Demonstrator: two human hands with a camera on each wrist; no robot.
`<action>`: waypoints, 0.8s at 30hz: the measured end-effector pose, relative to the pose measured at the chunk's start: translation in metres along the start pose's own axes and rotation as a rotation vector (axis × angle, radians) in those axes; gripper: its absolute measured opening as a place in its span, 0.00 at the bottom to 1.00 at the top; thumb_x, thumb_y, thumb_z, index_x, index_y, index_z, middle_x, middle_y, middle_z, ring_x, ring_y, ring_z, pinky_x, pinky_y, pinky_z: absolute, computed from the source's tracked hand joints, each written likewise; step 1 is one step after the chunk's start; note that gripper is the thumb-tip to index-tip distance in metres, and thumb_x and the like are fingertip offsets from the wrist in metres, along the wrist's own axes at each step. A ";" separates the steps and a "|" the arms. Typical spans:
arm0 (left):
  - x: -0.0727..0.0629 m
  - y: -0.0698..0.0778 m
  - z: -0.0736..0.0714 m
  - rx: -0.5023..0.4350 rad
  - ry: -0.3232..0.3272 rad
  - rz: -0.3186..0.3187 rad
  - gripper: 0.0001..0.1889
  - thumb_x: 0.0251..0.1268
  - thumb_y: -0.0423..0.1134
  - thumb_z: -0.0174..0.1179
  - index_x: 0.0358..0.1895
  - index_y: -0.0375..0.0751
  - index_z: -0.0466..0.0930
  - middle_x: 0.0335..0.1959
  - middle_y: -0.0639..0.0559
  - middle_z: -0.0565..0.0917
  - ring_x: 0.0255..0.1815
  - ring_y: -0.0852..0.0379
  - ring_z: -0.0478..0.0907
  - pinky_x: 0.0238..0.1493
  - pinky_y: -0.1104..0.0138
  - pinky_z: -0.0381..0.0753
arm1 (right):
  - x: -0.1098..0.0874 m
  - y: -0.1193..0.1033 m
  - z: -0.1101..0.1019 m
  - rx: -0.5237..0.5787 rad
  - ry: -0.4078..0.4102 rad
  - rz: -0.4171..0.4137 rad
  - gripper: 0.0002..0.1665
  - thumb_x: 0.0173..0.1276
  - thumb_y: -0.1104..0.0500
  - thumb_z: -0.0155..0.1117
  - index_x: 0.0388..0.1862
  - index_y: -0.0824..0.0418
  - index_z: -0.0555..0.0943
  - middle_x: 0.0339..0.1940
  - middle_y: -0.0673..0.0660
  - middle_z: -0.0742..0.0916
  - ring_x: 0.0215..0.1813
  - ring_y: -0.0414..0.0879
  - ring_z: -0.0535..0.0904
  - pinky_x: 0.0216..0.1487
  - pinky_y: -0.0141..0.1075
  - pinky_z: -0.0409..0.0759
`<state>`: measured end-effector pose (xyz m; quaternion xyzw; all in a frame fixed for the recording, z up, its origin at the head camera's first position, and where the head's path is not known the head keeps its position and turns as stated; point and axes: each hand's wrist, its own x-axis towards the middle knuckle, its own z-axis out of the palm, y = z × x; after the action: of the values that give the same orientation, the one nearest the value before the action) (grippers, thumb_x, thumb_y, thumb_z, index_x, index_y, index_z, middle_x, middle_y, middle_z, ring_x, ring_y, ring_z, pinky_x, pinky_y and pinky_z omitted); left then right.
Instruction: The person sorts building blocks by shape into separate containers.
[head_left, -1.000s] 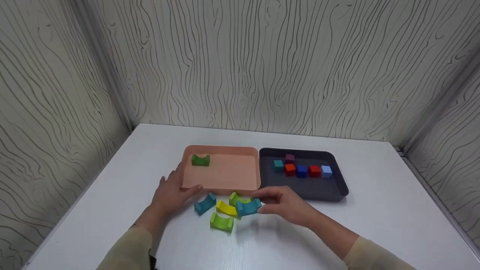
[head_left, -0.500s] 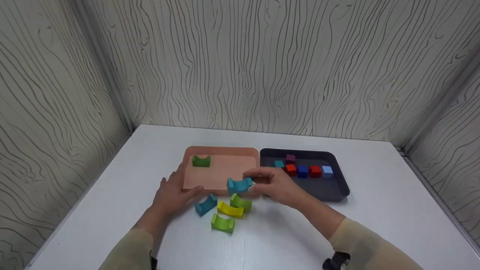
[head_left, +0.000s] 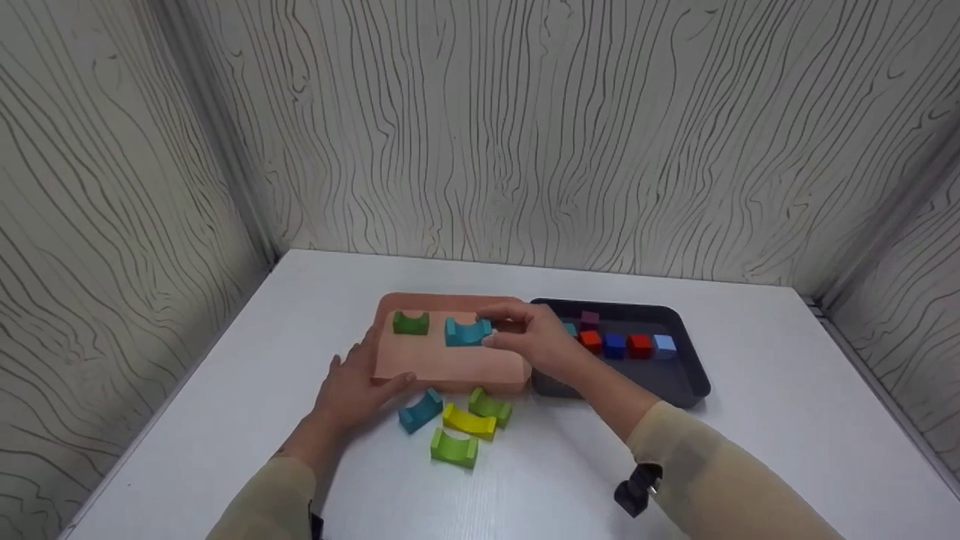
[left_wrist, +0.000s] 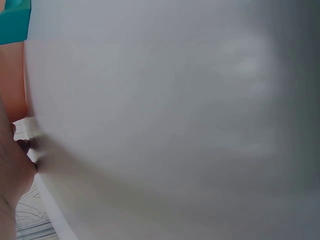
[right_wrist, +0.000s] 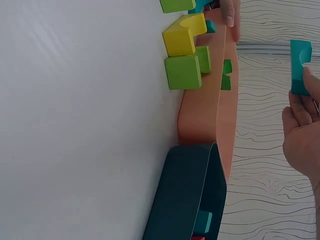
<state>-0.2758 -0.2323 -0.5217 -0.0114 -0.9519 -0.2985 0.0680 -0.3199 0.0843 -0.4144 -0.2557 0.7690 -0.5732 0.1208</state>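
Pinching blue block (head_left: 466, 334) in right hand (head_left: 534, 337) above pink tray (head_left: 450, 367), touching tray's side with spread left hand (head_left: 355, 388).

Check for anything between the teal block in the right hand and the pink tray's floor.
Nothing visible blocks it: the right hand holds the teal block over the pink tray, and the green block inside sits off to the left.
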 end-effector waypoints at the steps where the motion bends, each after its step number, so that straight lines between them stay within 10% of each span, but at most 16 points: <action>1: 0.000 0.001 0.000 -0.002 -0.003 -0.001 0.61 0.62 0.76 0.63 0.89 0.53 0.41 0.84 0.47 0.63 0.84 0.37 0.58 0.80 0.31 0.40 | 0.003 0.000 0.000 -0.001 0.011 -0.002 0.23 0.73 0.62 0.73 0.65 0.52 0.86 0.65 0.53 0.85 0.67 0.50 0.81 0.65 0.40 0.82; 24: -0.002 0.003 -0.002 0.016 -0.019 -0.023 0.61 0.62 0.76 0.63 0.89 0.52 0.41 0.86 0.48 0.58 0.86 0.38 0.52 0.81 0.33 0.38 | 0.059 0.018 0.016 -0.030 0.182 0.036 0.25 0.75 0.66 0.69 0.69 0.55 0.83 0.67 0.54 0.85 0.68 0.49 0.82 0.67 0.42 0.81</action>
<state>-0.2736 -0.2304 -0.5188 -0.0028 -0.9550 -0.2914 0.0558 -0.3663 0.0440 -0.4295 -0.1905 0.7898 -0.5802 0.0568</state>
